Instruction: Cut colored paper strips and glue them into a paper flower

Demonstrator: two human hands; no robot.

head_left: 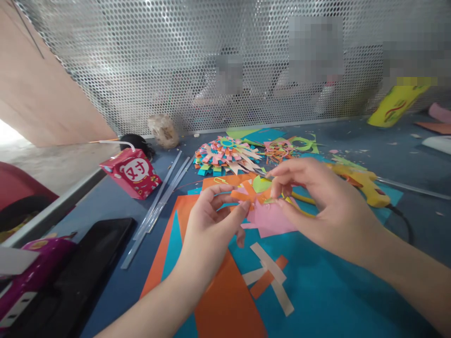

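Observation:
My left hand [211,225] and my right hand [317,206] meet above the blue table, both pinching a small papercraft piece [252,195] made of orange strips on pink paper. A pink paper sheet [271,218] hangs below the pinch. Under the hands lie orange paper [225,300] and teal paper [317,291], with white and orange strips [269,274] crossed on the teal sheet. A finished multicoloured paper flower [225,157] lies further back.
A yellow glue gun [366,183] lies right of my right hand. Clear glue sticks [158,206] and a red drink carton [132,171] are at the left, a black tablet [88,267] and a purple device [31,272] lower left. A perforated metal screen [211,61] closes the back.

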